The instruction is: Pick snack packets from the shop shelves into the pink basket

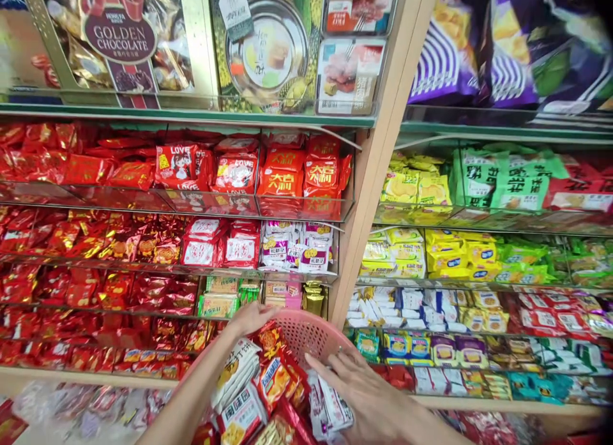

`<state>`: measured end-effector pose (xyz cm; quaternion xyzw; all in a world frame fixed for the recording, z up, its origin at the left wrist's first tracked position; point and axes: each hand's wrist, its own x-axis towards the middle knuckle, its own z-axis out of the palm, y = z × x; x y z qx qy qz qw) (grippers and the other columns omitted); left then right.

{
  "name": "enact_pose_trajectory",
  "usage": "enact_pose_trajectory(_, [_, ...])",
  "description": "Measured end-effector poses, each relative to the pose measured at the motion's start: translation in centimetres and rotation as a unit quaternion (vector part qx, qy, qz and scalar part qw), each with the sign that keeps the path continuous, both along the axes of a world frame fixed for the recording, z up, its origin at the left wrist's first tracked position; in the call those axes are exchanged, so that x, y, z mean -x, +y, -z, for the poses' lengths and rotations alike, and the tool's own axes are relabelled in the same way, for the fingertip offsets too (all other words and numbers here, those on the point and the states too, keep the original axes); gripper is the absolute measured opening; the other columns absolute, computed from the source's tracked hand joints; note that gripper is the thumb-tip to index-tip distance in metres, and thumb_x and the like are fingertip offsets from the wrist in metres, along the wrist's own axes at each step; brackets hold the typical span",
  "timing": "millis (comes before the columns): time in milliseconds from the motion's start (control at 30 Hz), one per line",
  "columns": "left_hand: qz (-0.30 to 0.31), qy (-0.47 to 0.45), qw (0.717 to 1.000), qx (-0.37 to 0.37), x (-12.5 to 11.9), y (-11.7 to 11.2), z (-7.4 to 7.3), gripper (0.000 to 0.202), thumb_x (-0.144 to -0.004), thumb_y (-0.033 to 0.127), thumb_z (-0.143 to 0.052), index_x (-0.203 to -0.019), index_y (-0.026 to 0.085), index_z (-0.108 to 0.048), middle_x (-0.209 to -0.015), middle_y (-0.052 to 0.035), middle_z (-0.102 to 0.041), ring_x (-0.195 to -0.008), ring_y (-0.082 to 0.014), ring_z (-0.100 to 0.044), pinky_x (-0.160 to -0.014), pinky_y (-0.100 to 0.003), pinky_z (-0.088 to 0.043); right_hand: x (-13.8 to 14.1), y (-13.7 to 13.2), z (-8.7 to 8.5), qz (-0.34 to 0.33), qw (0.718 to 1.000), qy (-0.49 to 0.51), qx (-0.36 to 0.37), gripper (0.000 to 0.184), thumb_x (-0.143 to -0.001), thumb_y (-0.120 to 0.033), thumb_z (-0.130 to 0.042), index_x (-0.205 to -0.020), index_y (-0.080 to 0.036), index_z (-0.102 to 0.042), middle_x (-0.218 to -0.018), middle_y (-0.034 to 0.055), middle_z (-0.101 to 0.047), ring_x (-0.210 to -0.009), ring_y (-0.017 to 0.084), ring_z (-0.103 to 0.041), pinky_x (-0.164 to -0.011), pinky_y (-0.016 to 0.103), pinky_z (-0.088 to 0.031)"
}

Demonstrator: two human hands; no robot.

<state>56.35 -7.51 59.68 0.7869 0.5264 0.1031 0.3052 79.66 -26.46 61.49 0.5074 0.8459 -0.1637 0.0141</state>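
Observation:
A pink plastic basket (pixel 316 330) with a perforated wall is in front of me at the bottom, heaped with wrapped snacks. My left hand (pixel 251 320) grips its far left rim, fingers bent over the edge. Inside, white biscuit packets (pixel 237 375) lie beside red and orange packets (pixel 274 382). My right hand (pixel 352 387) reaches over the basket's right side with fingers stretched and somewhat apart, slightly blurred. White and purple packets (pixel 328 407) lie right beside its palm, partly covered by the hand.
Ahead rise shelves of snacks behind clear fronts, split by a wooden post (pixel 371 145). Red packets (pixel 86 170) fill the left rows; yellow packets (pixel 445 253) and green bags (pixel 507 177) sit on the right. Boxed chocolates (pixel 119 39) stand above, plastic-wrapped goods (pixel 96 407) below.

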Motion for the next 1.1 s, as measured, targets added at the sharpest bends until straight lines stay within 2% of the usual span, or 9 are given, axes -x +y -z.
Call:
enact_pose_trajectory(133, [-0.001, -0.010, 1.000, 0.001, -0.1, 0.2, 0.1, 0.053, -0.072, 0.070, -0.041, -0.050, 0.023, -0.028, -0.047, 0.0056, -0.028, -0.051, -0.0175, -0.047, -0.071, -0.037, -0.041, -0.6, 0.0, 0.1, 0.017, 0.999, 0.026, 0.013, 0.112, -0.059, -0.036, -0.072, -0.145, -0.026, 0.000, -0.128, 0.0152, -0.047, -0.125, 0.039, -0.039, -0.107, 0.062, -0.017])
enact_pose_trajectory(267, [-0.009, 0.010, 1.000, -0.011, -0.3, 0.2, -0.2, 0.054, -0.071, 0.070, -0.041, -0.051, 0.023, -0.026, -0.049, 0.0046, -0.031, -0.054, -0.0191, -0.049, -0.069, -0.037, -0.040, -1.7, -0.1, 0.7, 0.018, 0.998, 0.064, -0.002, 0.103, -0.065, -0.042, -0.067, -0.146, -0.027, -0.005, -0.136, 0.0155, -0.044, -0.128, 0.039, -0.035, -0.108, 0.065, -0.011])
enact_pose_trajectory(433, [0.007, 0.010, 1.000, -0.021, -0.5, 0.2, -0.2, 0.053, -0.072, 0.070, -0.040, -0.052, 0.023, -0.025, -0.048, 0.0050, -0.028, -0.052, -0.0185, -0.046, -0.066, -0.036, -0.039, -3.1, -0.4, 1.5, 0.016, 0.997, 0.078, -0.022, 0.095, -0.072, -0.041, -0.063, -0.146, -0.025, -0.005, -0.139, 0.0170, -0.042, -0.130, 0.036, -0.036, -0.109, 0.064, -0.011])
enact_pose_trajectory(567, [0.001, 0.007, 1.000, -0.019, -0.7, 0.1, -0.2, 0.055, -0.070, 0.072, -0.040, -0.052, 0.023, -0.025, -0.048, 0.0056, -0.025, -0.050, -0.0181, -0.045, -0.066, -0.036, -0.040, -3.6, -0.7, 1.4, 0.035, 0.996, 0.078, -0.021, 0.092, -0.074, -0.038, -0.062, -0.146, -0.027, -0.006, -0.141, 0.0160, -0.041, -0.130, 0.034, -0.036, -0.109, 0.062, -0.013])
enact_pose_trajectory(667, [0.002, 0.005, 1.000, -0.026, -0.7, -0.1, -0.4, 0.056, -0.069, 0.075, -0.039, -0.051, 0.023, -0.026, -0.047, 0.0046, -0.030, -0.054, -0.0207, -0.051, -0.068, -0.036, -0.041, -3.6, -0.9, 1.2, 0.045, 0.996, 0.073, -0.002, 0.100, -0.069, -0.041, -0.066, -0.146, -0.025, -0.005, -0.143, 0.0161, -0.038, -0.133, 0.036, -0.031, -0.109, 0.062, -0.011])
enact_pose_trajectory(767, [0.001, 0.004, 1.000, -0.021, -0.7, -0.4, -0.8, 0.056, -0.068, 0.075, -0.040, -0.050, 0.023, -0.028, -0.046, 0.0038, -0.035, -0.056, -0.0217, -0.053, -0.068, -0.036, -0.041, -3.7, -1.2, 1.0, 0.042, 0.997, 0.066, 0.011, 0.106, -0.066, -0.046, -0.068, -0.146, -0.024, -0.003, -0.142, 0.0164, -0.040, -0.132, 0.036, -0.032, -0.110, 0.061, -0.008])
enact_pose_trajectory(900, [0.007, 0.000, 1.000, -0.016, -0.7, -0.7, -1.1, 0.055, -0.069, 0.073, -0.042, -0.049, 0.023, -0.033, -0.044, 0.0036, -0.039, -0.053, -0.0205, -0.053, -0.067, -0.035, -0.042, -3.6, -1.5, 0.8, 0.030, 0.998, 0.063, 0.002, 0.105, -0.067, -0.048, -0.067, -0.146, -0.025, -0.001, -0.144, 0.0147, -0.036, -0.134, 0.036, -0.027, -0.111, 0.060, -0.007])
enact_pose_trajectory(1000, [0.011, 0.002, 1.000, -0.011, -0.9, -0.8, -1.2, 0.055, -0.069, 0.074, -0.041, -0.050, 0.023, -0.041, -0.046, 0.0020, -0.047, -0.056, -0.0216, -0.057, -0.067, -0.034, -0.042, -3.1, -1.6, 0.5, 0.010, 0.998, 0.062, -0.026, 0.105, -0.067, -0.045, -0.067, -0.146, -0.027, 0.001, -0.141, 0.0127, -0.039, -0.131, 0.035, -0.032, -0.111, 0.058, -0.008])
enact_pose_trajectory(1100, [0.016, 0.013, 1.000, -0.019, -1.1, -0.8, -1.3, 0.057, -0.067, 0.077, -0.039, -0.051, 0.023, -0.046, -0.047, 0.0004, -0.051, -0.057, -0.0223, -0.058, -0.066, -0.033, -0.042, -1.9, -1.5, 0.1, -0.010, 0.998, 0.046, -0.040, 0.109, -0.063, -0.041, -0.070, -0.145, -0.028, 0.002, -0.134, 0.0116, -0.044, -0.124, 0.035, -0.040, -0.109, 0.057, -0.015])
